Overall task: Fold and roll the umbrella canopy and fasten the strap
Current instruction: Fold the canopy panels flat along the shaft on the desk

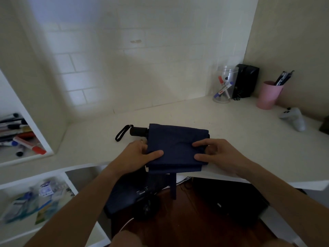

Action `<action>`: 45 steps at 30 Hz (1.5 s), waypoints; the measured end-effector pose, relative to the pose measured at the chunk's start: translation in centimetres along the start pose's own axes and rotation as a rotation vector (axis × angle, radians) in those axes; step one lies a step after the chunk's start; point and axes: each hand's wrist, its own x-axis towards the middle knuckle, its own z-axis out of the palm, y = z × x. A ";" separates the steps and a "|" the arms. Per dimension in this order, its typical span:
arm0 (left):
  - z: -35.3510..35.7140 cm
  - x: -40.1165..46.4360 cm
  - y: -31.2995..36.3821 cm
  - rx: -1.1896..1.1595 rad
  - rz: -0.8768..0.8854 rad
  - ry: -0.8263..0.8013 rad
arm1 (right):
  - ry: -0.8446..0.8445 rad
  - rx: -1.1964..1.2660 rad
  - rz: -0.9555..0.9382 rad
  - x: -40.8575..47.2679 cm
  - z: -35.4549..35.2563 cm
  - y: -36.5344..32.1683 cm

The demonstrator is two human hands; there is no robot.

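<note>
Two hands grip the folded navy umbrella canopy [175,145] at the worktop's [249,139] near edge: left hand [138,154] pinching its left side, right hand [216,153] its right, black handle [138,131] pointing left.

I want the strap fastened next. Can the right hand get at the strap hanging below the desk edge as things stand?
Probably yes, once it lets go. The right hand pinches the folded canopy, while the strap dangles free just below the desk edge with nothing in between.
</note>
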 end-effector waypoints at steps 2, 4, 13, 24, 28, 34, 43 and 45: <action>0.3 0.2 -0.7 0.085 0.029 0.011 | -0.015 -0.082 0.004 0.1 0.0 0.0; 0.6 0.2 -1.2 0.182 0.062 0.049 | -0.010 -0.197 -0.007 0.1 0.0 -0.1; 0.6 -0.7 0.7 0.313 0.297 0.491 | 0.007 -0.553 -0.055 0.0 0.6 -0.9; 2.2 0.0 1.3 0.808 0.470 -0.037 | 0.208 -0.709 -0.067 -0.4 0.2 -2.5; 1.7 0.3 1.5 0.883 0.510 -0.050 | 0.307 -0.772 -0.487 -1.0 2.4 -3.2; 1.1 -0.4 0.6 0.869 0.468 -0.204 | -0.110 -0.943 -0.271 -2.4 2.1 0.7; 1.0 -1.2 1.5 0.796 0.328 -0.347 | -0.003 -0.823 -0.381 -1.0 1.6 -4.8; 0.9 -1.4 1.8 0.816 0.320 -0.354 | -0.019 -0.848 -0.426 0.1 2.6 -4.4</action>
